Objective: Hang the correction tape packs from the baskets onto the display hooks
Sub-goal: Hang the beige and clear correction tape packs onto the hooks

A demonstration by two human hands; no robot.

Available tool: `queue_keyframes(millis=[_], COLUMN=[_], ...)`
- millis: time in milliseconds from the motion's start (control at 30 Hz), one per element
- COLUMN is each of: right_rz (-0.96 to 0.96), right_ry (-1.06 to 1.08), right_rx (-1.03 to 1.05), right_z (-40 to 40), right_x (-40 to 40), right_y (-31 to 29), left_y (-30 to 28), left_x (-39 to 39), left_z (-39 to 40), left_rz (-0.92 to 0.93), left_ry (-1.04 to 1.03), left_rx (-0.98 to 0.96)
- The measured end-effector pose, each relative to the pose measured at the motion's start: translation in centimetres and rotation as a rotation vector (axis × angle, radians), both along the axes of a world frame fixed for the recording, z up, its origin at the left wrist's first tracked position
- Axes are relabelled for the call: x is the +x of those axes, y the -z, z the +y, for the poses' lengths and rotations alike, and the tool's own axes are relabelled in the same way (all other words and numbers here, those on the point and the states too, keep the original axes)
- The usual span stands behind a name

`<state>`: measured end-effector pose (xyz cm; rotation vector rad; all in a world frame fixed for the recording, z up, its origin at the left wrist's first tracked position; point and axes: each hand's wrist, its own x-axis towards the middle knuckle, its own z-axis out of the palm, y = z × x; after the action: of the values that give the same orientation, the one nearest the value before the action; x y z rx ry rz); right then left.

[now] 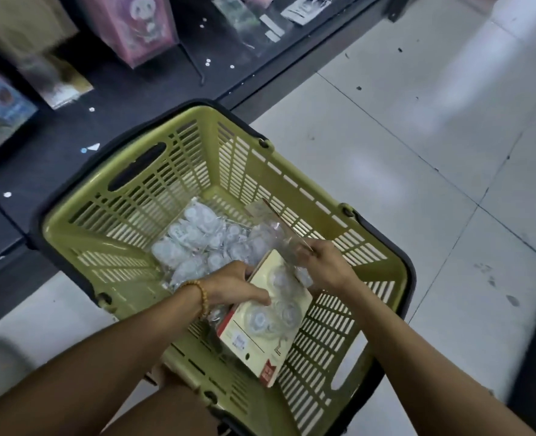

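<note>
Pick-up step, seen from the head camera. A green basket (pixel 128 247) fills the centre of the frame, standing on a pale tiled floor (pixel 417 152). Loose clear-wrapped packs (pixel 194 243) lie heaped on the basket bottom, centre-left. Lower centre, the left hand (pixel 232 286), with a bead bracelet (pixel 202 298) at the wrist, holds a carded pack (pixel 269 316) by its left edge, thumb laid across the front. Just right of centre, the right hand (pixel 324 265) pinches a second pack (pixel 273 228), which stands tilted above the card; the wrap is too blurred to show more. A dark shelf (pixel 134 89) with boxed goods runs along the upper left. No display hooks are in view. Judgement: packs are being gathered from the basket and none is hung yet. The next move calls for lifting the held packs clear, turning to the hooks, and threading each pack's hang hole onto a prong.
</note>
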<state>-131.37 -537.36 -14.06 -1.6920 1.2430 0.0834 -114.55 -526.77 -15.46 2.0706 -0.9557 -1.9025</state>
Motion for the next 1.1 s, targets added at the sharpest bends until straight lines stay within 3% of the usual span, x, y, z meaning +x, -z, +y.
queue_keyframes(millis=[100, 267, 567, 667, 900, 1100], right_rz=[-0.061, -0.242, -0.625, -0.682, -0.711, -0.763], right_ry=[-0.024, 0.119, 0.418, 0.388, 0.232, 0.054], right_rx=[-0.03, -0.09, 0.028, 0.077, 0.175, 0.179], right_z=[-0.3, -0.5, -0.6, 0.1, 4.7, 9.7], right_x=[0.8, 2.5, 5.2, 5.9, 10.3, 15.0], right_y=[-1.5, -5.1, -13.7, -15.9, -18.9, -22.4], left_y=[-1.4, -4.6, -12.2, -14.8, -21.3, -26.2], left_x=[2.6, 6.9, 9.2, 9.1, 10.3, 12.3], left_z=[0.6, 2.2, 4.8, 6.1, 9.9, 16.2], left_rz=[-0.041, 0.002, 0.209, 0.259, 0.299, 0.091], left_ry=[-0.13, -0.466, -1.013, -1.157, -1.243, -1.24], left_rx=[0.034, 0.0, -0.295, -0.412, -0.582, -0.676])
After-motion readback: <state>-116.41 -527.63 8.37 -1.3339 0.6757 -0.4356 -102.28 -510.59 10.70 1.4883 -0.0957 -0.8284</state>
